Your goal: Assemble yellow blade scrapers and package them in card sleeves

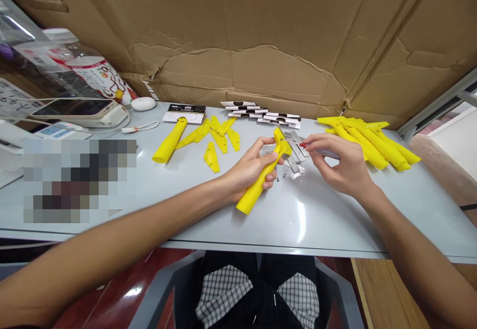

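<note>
In the head view, my left hand (253,166) is closed round the upper part of a yellow handle (252,196), whose wide end points down toward me. My right hand (341,162) grips a screwdriver (328,153) with a red collar. The thin shaft reaches left to the head of the yellow handle. Behind and between my hands lie several metal blades (297,151). A couple of small screws (284,175) rest on the table just right of my left hand.
On the table (208,219) are yellow flat pieces (211,157), a packaged yellow handle (169,142), stacked cards (261,113) and piled yellow handles (372,142) at right. A phone (74,108), bottle (93,70) and white case (143,103) stand left. Cardboard (242,36) rises behind.
</note>
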`<move>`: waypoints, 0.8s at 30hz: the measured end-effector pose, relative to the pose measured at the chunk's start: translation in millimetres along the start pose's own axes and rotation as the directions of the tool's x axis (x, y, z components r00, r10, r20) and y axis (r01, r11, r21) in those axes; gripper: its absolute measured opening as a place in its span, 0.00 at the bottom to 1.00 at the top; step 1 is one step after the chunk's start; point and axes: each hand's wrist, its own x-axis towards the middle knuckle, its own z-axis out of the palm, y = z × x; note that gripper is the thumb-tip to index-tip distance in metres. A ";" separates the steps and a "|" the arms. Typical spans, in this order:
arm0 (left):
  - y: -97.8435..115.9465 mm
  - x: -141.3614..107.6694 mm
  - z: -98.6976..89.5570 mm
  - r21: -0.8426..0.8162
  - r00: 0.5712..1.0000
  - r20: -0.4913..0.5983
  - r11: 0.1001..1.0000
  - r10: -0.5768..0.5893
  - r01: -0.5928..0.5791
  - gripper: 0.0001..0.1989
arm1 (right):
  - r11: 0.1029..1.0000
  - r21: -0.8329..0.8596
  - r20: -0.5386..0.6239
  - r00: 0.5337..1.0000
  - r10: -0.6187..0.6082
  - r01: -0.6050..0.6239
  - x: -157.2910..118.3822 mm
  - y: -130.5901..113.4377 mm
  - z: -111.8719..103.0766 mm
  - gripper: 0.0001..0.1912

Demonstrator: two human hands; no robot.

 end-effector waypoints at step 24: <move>-0.4 0.8 -1.4 -0.013 1.000 -0.006 1.000 -0.017 0.017 0.16 | 0.999 -0.025 -0.018 0.999 0.027 -0.027 0.9 -2.2 1.3 0.07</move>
